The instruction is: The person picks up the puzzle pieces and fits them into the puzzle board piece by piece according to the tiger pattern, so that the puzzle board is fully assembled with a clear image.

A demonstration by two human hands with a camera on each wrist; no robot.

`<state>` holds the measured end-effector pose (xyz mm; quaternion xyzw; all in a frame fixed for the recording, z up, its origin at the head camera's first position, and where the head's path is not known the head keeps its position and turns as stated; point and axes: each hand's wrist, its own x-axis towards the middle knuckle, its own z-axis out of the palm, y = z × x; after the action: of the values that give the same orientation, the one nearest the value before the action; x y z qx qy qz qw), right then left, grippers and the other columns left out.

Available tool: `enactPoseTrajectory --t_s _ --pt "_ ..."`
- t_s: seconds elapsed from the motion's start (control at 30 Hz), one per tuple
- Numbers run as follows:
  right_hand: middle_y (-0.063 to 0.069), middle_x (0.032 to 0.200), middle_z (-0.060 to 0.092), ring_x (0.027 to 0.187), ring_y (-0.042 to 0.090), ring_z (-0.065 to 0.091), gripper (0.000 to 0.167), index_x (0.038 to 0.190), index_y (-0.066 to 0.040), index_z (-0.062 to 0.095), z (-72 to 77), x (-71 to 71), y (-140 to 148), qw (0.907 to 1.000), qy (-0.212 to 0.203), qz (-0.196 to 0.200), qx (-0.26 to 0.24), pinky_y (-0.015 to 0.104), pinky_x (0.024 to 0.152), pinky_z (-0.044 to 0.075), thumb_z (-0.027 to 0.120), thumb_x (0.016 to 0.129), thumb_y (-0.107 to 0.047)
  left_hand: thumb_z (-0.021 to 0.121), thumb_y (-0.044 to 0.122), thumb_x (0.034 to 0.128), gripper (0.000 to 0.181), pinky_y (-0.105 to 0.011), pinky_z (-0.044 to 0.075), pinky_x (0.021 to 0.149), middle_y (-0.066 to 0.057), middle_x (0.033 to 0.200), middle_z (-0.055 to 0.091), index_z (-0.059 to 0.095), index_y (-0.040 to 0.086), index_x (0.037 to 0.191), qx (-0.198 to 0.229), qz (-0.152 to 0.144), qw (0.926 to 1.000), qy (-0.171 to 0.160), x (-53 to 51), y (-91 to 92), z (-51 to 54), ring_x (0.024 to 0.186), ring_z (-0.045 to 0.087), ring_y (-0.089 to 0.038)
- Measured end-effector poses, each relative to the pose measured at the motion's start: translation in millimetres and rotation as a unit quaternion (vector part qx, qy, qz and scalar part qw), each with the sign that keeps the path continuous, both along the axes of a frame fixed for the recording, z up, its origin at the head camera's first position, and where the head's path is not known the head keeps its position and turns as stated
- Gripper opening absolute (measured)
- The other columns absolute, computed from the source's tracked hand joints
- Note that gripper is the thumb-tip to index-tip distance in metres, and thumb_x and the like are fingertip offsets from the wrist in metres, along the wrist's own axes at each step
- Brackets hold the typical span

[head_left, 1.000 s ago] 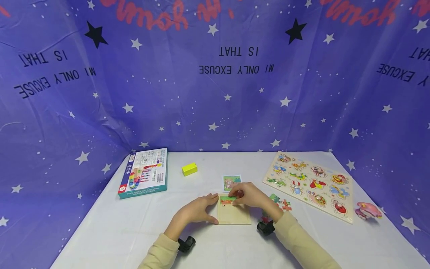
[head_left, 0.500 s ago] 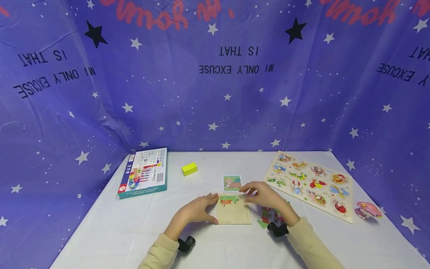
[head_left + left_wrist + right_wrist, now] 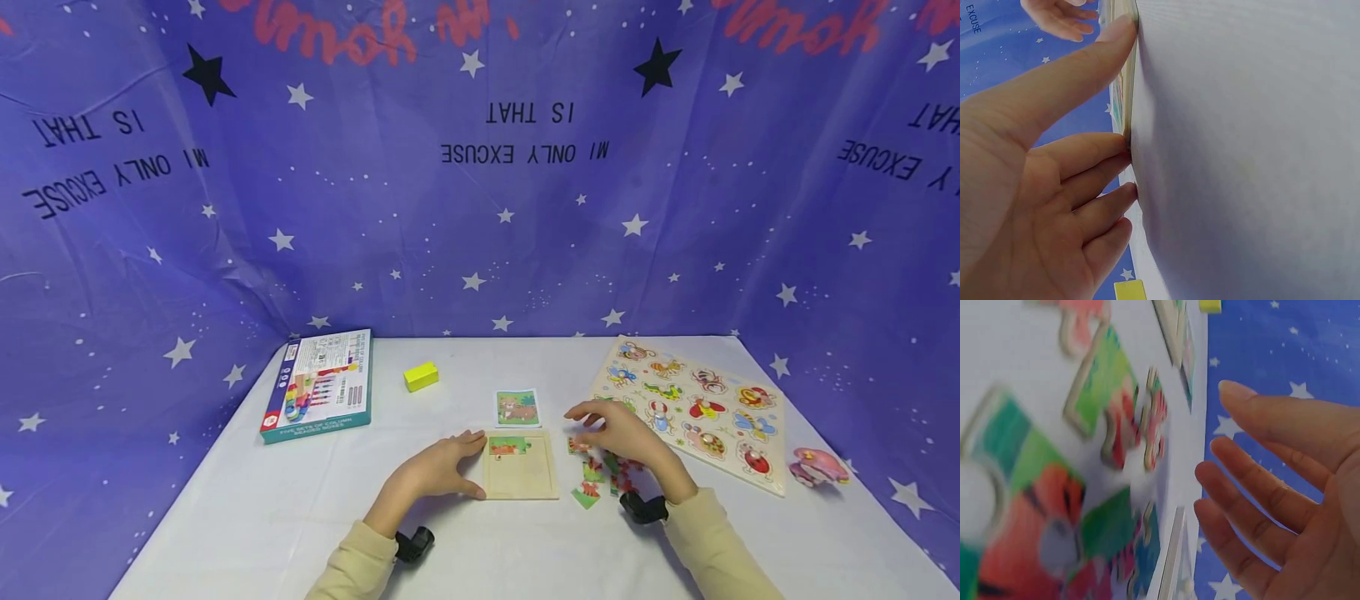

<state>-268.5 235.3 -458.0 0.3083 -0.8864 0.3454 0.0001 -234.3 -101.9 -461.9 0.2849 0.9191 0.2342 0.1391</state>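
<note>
My left hand (image 3: 438,468) rests at the left side of a square wooden puzzle tray (image 3: 525,485), thumb and fingers spread along its edge. The left wrist view shows the thumb (image 3: 1079,72) and fingertips touching that edge. Joined puzzle pieces (image 3: 509,447), green and orange, lie in the tray's upper left. My right hand (image 3: 622,433) hovers above a heap of loose puzzle pieces (image 3: 592,472) right of the tray. Its fingers are apart and hold nothing, as the right wrist view shows. Part of the heap is hidden under this hand.
A small picture card (image 3: 517,408) lies just behind the tray. Further back are a yellow block (image 3: 422,377) and a flat boxed set (image 3: 318,385) at left. A wooden insect puzzle board (image 3: 720,417) and a pink toy (image 3: 819,467) are at right.
My right hand has left the joined pieces in the tray and moved right over the loose pieces. My left hand has stayed at the tray's edge.
</note>
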Motion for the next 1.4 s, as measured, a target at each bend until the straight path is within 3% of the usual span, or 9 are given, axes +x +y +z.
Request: enactPoseTrajectory --t_s 0.13,0.27,0.43,0.8,1.13,1.4 --pt "0.013 0.11 0.067 0.091 0.031 0.064 0.034 0.114 -0.002 0.067 -2.6 -3.2 12.2 0.9994 0.005 -0.027 0.023 0.044 0.076 0.056 0.076 0.081 -0.004 0.081 0.038 0.0741 0.088 -0.048 0.024 0.115 -0.01 0.152 0.036 0.042 0.002 0.144 0.0 0.003 1.0 0.0 -0.7 0.3 -1.9 0.141 0.028 -0.032" --pt "0.011 0.109 0.067 0.092 0.03 0.063 0.035 0.112 -0.003 0.069 -2.2 -4.1 25.6 0.997 -0.011 -0.053 0.056 0.044 0.076 0.055 0.076 0.078 -0.001 0.081 0.038 0.0738 0.088 -0.048 0.024 0.115 -0.01 0.152 0.036 0.043 0.002 0.144 0.001 0.007 1.0 -0.001 0.0 0.5 -2.0 0.141 0.028 -0.032" --pt "0.008 0.105 0.067 0.093 0.028 0.062 0.033 0.109 -0.007 0.069 1.2 -5.8 39.4 0.9951 -0.032 -0.051 0.079 0.043 0.077 0.054 0.077 0.077 -0.001 0.082 0.038 0.0736 0.088 -0.048 0.024 0.115 -0.011 0.152 0.037 0.043 0.002 0.144 0.002 0.007 1.0 0.001 0.6 0.4 -0.4 0.141 0.028 -0.033" --pt "0.003 0.095 0.067 0.085 0.02 0.061 0.033 0.104 -0.009 0.07 -2.0 -6.3 50.2 0.9954 -0.042 -0.036 0.078 0.032 0.072 0.053 0.078 0.074 0.0 0.082 0.037 0.074 0.088 -0.049 0.023 0.115 -0.011 0.152 0.036 0.042 0.001 0.144 0.005 0.007 1.0 -0.002 1.7 0.8 1.5 0.141 0.028 -0.033" --pt "0.002 0.093 0.064 0.084 0.019 0.061 0.032 0.105 -0.01 0.069 -4.5 -6.7 44.2 0.9931 -0.069 -0.056 0.077 0.033 0.07 0.052 0.076 0.076 0.002 0.081 0.038 0.074 0.088 -0.049 0.023 0.115 -0.011 0.152 0.036 0.043 0.002 0.144 0.005 0.008 1.0 -0.002 1.8 0.1 0.5 0.141 0.028 -0.033" --pt "0.005 0.084 0.061 0.072 0.016 0.052 0.035 0.108 -0.005 0.066 -2.4 -4.9 40.8 0.9923 -0.099 -0.048 0.057 0.025 0.059 0.044 0.064 0.077 0.011 0.081 0.038 0.0741 0.088 -0.048 0.023 0.116 -0.01 0.152 0.036 0.042 0.003 0.145 0.0 0.006 1.0 0.0 0.5 0.5 -0.7 0.141 0.028 -0.032"
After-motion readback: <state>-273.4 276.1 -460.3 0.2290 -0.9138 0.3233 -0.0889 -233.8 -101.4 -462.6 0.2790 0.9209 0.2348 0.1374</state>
